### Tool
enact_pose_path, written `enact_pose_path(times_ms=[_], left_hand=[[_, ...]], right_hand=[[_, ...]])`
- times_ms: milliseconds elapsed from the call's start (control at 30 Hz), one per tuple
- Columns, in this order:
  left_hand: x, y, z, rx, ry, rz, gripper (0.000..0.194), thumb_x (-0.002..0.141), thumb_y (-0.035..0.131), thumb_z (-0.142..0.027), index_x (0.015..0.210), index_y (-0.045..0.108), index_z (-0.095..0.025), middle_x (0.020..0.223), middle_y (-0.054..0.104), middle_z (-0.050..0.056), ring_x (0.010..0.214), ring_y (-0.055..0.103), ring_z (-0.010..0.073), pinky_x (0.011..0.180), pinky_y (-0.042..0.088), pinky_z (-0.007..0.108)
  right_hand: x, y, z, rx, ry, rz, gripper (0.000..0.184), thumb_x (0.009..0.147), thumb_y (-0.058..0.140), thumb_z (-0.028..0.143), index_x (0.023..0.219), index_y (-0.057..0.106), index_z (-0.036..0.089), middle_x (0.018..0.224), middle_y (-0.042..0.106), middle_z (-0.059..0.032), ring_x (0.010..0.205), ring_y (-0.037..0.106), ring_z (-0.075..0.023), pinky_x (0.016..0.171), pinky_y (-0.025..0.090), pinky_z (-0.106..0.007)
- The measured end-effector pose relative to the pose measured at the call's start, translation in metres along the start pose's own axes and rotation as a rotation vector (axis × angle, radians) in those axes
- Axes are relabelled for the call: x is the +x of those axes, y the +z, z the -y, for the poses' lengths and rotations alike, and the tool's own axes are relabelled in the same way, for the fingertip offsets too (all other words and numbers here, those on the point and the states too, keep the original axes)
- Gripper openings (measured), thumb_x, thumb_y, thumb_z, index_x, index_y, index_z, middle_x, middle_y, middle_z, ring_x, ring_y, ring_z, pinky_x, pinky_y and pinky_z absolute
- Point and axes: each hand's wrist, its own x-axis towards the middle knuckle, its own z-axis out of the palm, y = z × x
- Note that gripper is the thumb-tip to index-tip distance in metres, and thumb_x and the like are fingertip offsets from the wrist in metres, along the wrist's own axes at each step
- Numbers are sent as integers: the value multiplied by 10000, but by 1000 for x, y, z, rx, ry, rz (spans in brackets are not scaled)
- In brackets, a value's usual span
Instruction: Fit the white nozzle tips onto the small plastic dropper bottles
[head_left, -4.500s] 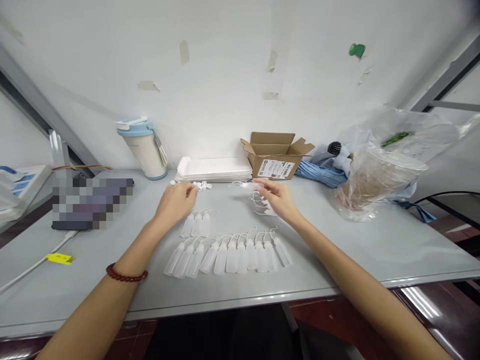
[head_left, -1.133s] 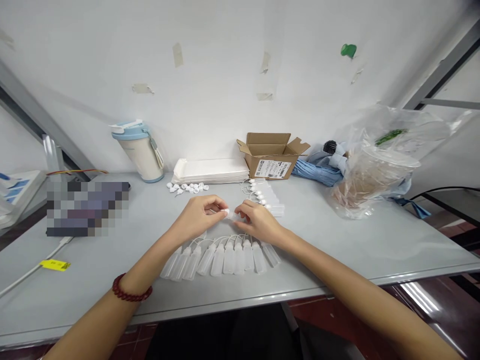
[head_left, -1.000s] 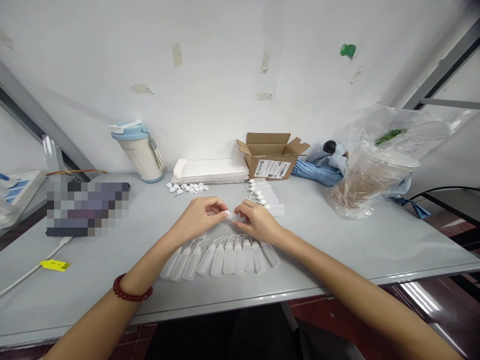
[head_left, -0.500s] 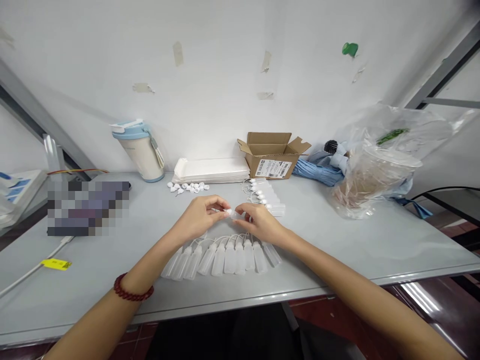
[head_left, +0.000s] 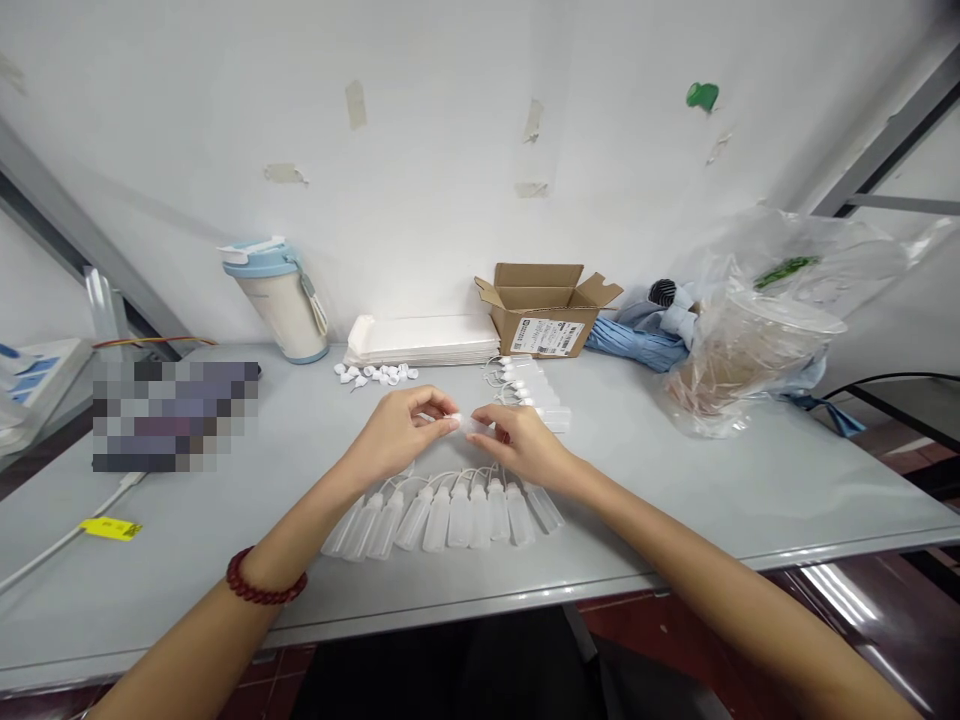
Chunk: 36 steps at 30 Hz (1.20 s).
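Note:
Over the middle of the table my left hand [head_left: 396, 432] pinches a small white cap [head_left: 455, 421] between thumb and fingers. Facing it, my right hand [head_left: 529, 442] is closed around a small translucent squeeze bottle [head_left: 478, 427], mostly covered by the fingers. The cap sits at the bottle's neck end; whether they are joined I cannot tell. Below my hands lies a row of translucent bottles [head_left: 459, 517] with thin white tubes at their tops. Behind my right hand, several bottles with white tops [head_left: 536, 382] lie stacked. Loose white caps [head_left: 384, 375] are scattered beyond my left hand.
A white stack of flat packets [head_left: 427, 340] and an open cardboard box [head_left: 544, 320] stand by the wall. A blue-lidded tumbler [head_left: 281, 305] is at left, near a pixelated object [head_left: 176, 415]. Blue cloth [head_left: 637, 342] and a plastic-bagged container [head_left: 750, 350] lie at right.
Since the oldest frame, my left hand has come from the loose caps and my right from the stacked bottles to the middle. Over the last second, the fingers have shifted slightly around cap and bottle.

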Motion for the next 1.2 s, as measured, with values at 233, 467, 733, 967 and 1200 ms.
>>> enact_pose_path(times_ms=[233,467,733,967,1200], left_hand=[[1,-3,0,-75,29,39,142,717,653,-299,791,634,-179,910,664,40,894,619,203,826,501,342],[1,1,-1,-77,-39,48,271,783,584,-429,819,651,-169,803,685,39,750,642,186,694,521,306],[-2,-1,-2,15,-15,90,280,782,575,-423,881,674,-180,869,694,54,779,634,199,615,513,276],[-1,-3,0,55,46,70,280,795,572,-420,942,685,-211,1016,691,44,889,624,213,662,506,272],[-1,0,-2,112,-2,54,363,838,488,-463,656,613,-174,668,666,26,617,611,164,576,472,259]], right_hand=[[1,-5,4,175,106,20,148,812,609,268,872,624,133,505,486,57,469,457,-84,515,345,-204],[1,-6,5,169,63,-53,141,795,618,253,859,629,128,588,553,26,498,449,-82,528,355,-211],[0,-6,5,147,25,-50,112,816,585,231,814,634,131,601,545,18,521,426,-82,535,340,-211],[1,-7,6,247,102,-26,128,818,573,242,818,638,131,547,471,46,499,392,-76,521,317,-213],[1,-7,8,220,68,-29,132,828,566,238,809,640,130,602,528,26,520,401,-78,535,322,-214]])
